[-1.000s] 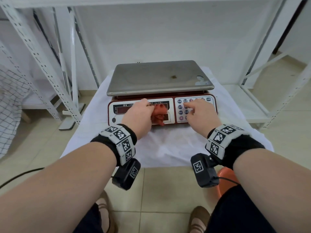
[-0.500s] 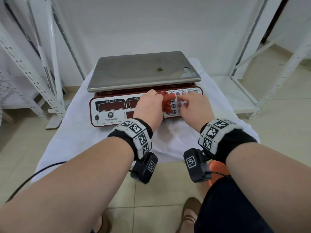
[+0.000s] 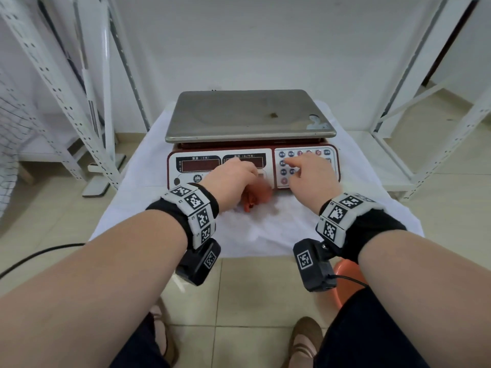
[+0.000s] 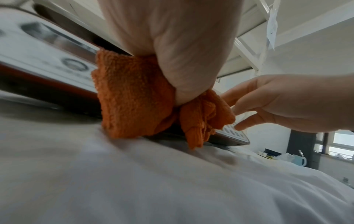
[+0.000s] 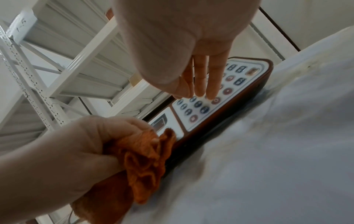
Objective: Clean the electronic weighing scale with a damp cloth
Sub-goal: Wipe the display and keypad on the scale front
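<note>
On the white-draped surface, weighing scale centred. Left hand fingers curled round bunched orange cloth, pressed to the scale's lower front edge. Right hand fingers straight, tips on keypad.

Scale keypad: digits 7, 9 legible; display labels Chinese, too blurred to read.

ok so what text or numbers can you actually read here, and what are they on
"重量 (千克)": on the scale, over the left display window.
"单价 (元/千克)": over the middle window, blurred, so probably.
"7", "9": keypad, top row.
Other keys and the logo print: too small to read.
Wristbands: patterns, no text.
</note>
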{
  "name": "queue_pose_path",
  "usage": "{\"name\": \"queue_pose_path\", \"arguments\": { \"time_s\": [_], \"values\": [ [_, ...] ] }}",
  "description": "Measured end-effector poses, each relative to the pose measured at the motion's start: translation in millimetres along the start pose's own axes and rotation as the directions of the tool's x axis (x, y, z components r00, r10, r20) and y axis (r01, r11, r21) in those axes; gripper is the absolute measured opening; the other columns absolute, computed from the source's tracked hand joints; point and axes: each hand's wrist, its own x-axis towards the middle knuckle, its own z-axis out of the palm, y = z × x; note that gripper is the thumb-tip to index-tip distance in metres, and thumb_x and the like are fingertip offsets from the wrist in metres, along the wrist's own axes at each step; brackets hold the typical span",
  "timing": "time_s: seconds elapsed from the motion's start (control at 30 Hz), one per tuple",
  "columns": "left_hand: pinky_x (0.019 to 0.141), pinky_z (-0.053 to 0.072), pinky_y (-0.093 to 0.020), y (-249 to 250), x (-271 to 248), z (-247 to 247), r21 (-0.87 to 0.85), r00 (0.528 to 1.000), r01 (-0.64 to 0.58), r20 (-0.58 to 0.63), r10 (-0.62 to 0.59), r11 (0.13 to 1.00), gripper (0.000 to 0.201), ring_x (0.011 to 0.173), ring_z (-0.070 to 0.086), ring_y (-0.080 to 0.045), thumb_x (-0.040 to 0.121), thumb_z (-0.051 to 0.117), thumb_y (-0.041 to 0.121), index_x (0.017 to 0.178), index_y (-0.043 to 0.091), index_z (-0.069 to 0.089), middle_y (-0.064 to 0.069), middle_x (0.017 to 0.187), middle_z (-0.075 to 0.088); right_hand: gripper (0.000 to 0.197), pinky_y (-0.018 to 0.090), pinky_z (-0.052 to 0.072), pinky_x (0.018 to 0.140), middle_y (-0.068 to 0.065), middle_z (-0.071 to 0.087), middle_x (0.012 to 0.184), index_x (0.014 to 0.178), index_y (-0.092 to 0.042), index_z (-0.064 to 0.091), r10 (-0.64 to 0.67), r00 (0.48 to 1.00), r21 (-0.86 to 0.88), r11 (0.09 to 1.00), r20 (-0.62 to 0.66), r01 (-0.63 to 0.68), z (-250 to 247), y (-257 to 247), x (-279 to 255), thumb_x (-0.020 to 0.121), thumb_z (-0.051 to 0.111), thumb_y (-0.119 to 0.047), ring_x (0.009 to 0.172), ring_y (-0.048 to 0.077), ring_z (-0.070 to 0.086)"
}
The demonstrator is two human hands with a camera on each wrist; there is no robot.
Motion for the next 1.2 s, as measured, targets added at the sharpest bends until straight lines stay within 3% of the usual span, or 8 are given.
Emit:
{"name": "queue_pose_path", "arguments": {
  "time_s": [0.2, 0.63, 0.83, 0.93, 1.0, 1.07, 1.1, 1.2],
  "values": [
    [0.088, 0.045, -0.033, -40, -43, -2, -0.142, 0.993, 0.054, -0.093, -0.067, 0.988, 0.028, 0.093, 0.060, -0.029, 0.073, 0.063, -0.005, 0.090, 0.012, 0.076, -0.004, 0.102, 0.067, 0.044, 0.030, 0.036, 0.102, 0.008, 0.057, 0.128, 0.128, -0.016, 0.059, -0.077, 0.997, 0.025, 0.997, 0.008, 0.077, 15, -36, 1, 0.088, 0.043, -0.006, 0.121, 0.023, 0.049],
    [0.089, 0.048, -0.037, -69, -100, -18, -0.110, 0.927, 0.374, 0.012, -0.375, 0.921, 0.014, 0.095, 0.059, -0.024, 0.078, 0.067, 0.011, 0.090, 0.014, 0.074, -0.001, 0.100, 0.065, 0.047, 0.030, 0.035, 0.106, 0.006, 0.055, 0.131, 0.130, -0.017, 0.058, -0.166, 0.982, 0.047, 0.986, 0.087, 0.163, 30, -86, -1, 0.087, 0.042, -0.004, 0.124, 0.023, 0.047],
    [0.071, 0.055, -0.025, -55, -106, -42, -0.244, 0.860, 0.510, 0.131, -0.493, 0.825, 0.016, 0.062, 0.062, -0.007, 0.092, 0.056, 0.021, 0.081, 0.019, 0.067, 0.003, 0.074, 0.067, 0.047, 0.029, 0.036, 0.105, 0.003, 0.058, 0.131, 0.127, -0.017, 0.060, -0.180, 0.980, 0.058, 0.983, 0.085, 0.176, 26, -90, -3, 0.085, 0.043, -0.003, 0.125, 0.021, 0.048],
    [0.052, 0.042, -0.005, -54, -106, -49, -0.438, 0.792, 0.581, 0.107, -0.602, 0.686, 0.024, 0.056, 0.053, -0.007, 0.092, 0.048, 0.006, 0.075, 0.005, 0.064, -0.004, 0.075, 0.062, 0.045, 0.029, 0.039, 0.102, 0.005, 0.061, 0.126, 0.124, -0.017, 0.062, -0.186, 0.980, 0.094, 0.979, 0.076, 0.179, 22, -91, -5, 0.084, 0.045, -0.003, 0.120, 0.022, 0.052],
    [0.063, 0.042, -0.010, -56, -109, -55, -0.552, 0.745, 0.581, 0.067, -0.664, 0.597, 0.018, 0.071, 0.056, -0.014, 0.086, 0.052, -0.001, 0.084, 0.007, 0.067, -0.005, 0.083, 0.062, 0.046, 0.023, 0.038, 0.099, 0.002, 0.062, 0.125, 0.125, -0.018, 0.062, -0.170, 0.982, 0.155, 0.976, 0.085, 0.155, 21, -91, -5, 0.085, 0.046, -0.003, 0.119, 0.019, 0.054],
    [0.082, 0.051, -0.030, -58, -109, -57, -0.760, 0.703, 0.526, 0.136, -0.698, 0.382, 0.020, 0.086, 0.063, -0.025, 0.080, 0.059, -0.004, 0.090, 0.011, 0.068, -0.009, 0.089, 0.068, 0.043, 0.017, 0.038, 0.091, 0.000, 0.065, 0.121, 0.124, -0.019, 0.062, -0.154, 0.983, 0.204, 0.970, 0.101, 0.130, 20, -92, -7, 0.087, 0.047, -0.005, 0.115, 0.017, 0.056],
    [0.083, 0.053, -0.037, -56, -108, -58, -0.841, 0.695, 0.478, 0.186, -0.695, 0.253, 0.023, 0.087, 0.064, -0.028, 0.081, 0.059, -0.007, 0.090, 0.013, 0.067, -0.011, 0.089, 0.068, 0.040, 0.015, 0.040, 0.088, 0.000, 0.065, 0.119, 0.124, -0.019, 0.062, -0.142, 0.983, 0.235, 0.966, 0.117, 0.111, 19, -92, -8, 0.089, 0.047, -0.007, 0.111, 0.017, 0.058],
    [0.069, 0.057, -0.034, -47, -103, -62, -0.936, 0.725, 0.345, 0.315, -0.612, -0.072, 0.022, 0.071, 0.067, -0.022, 0.088, 0.052, -0.007, 0.094, 0.012, 0.061, -0.007, 0.079, 0.069, 0.035, 0.030, 0.054, 0.085, 0.002, 0.067, 0.115, 0.125, -0.020, 0.061, -0.087, 0.972, 0.416, 0.909, 0.217, -0.012, 14, -93, -13, 0.092, 0.049, -0.016, 0.094, 0.017, 0.063]
  ]
}}
